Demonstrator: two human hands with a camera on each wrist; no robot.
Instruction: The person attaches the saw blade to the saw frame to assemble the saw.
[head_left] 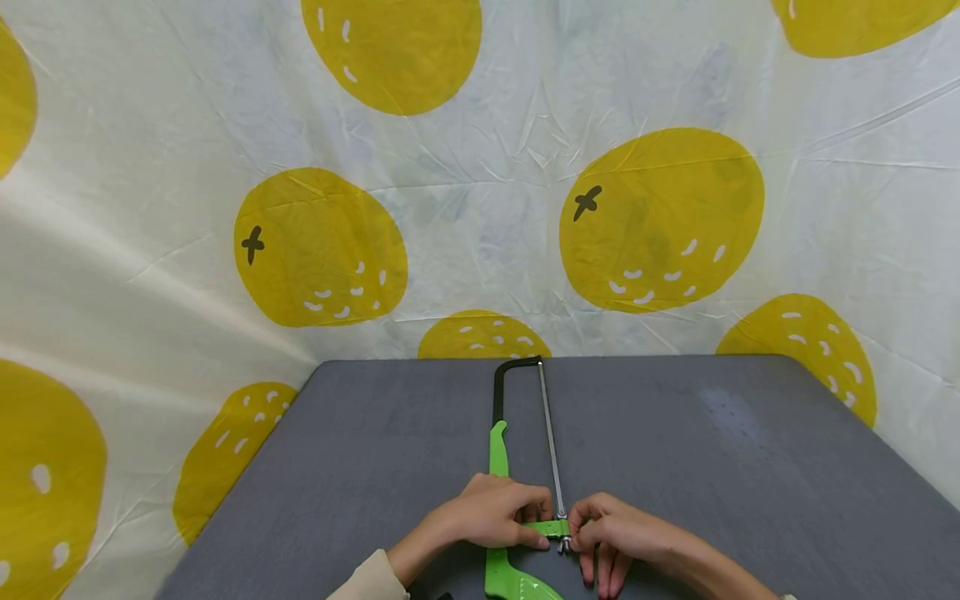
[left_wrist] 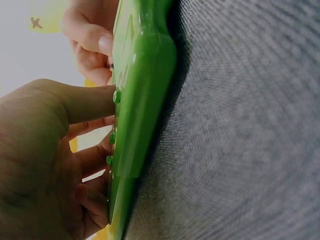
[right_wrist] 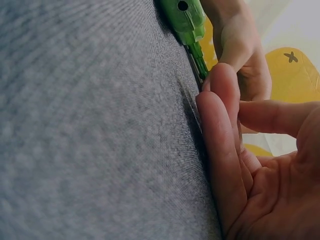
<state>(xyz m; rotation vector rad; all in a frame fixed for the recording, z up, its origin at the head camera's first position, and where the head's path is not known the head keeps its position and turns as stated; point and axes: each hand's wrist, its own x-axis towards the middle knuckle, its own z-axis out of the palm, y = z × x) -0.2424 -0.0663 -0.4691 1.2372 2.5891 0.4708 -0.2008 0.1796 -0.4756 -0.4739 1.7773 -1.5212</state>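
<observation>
A hacksaw (head_left: 498,454) with a green handle and a black bow lies flat on the table, its far end pointing away from me. Its thin silver blade (head_left: 551,442) runs along the right side to a green crosspiece (head_left: 551,528) at the near end. My left hand (head_left: 495,510) reaches over the green frame and grips it by the crosspiece. With thumb and index finger, my right hand (head_left: 622,529) pinches the small metal wing nut (head_left: 564,546) at the crosspiece's end; its fingertips partly cover it. In the left wrist view, the green frame (left_wrist: 145,85) hides part of the fingers.
The grey cloth-covered table (head_left: 420,417) extends to both sides and behind the saw. A white curtain with yellow fruit prints (head_left: 480,242) hangs right behind the table's far edge and along its sides.
</observation>
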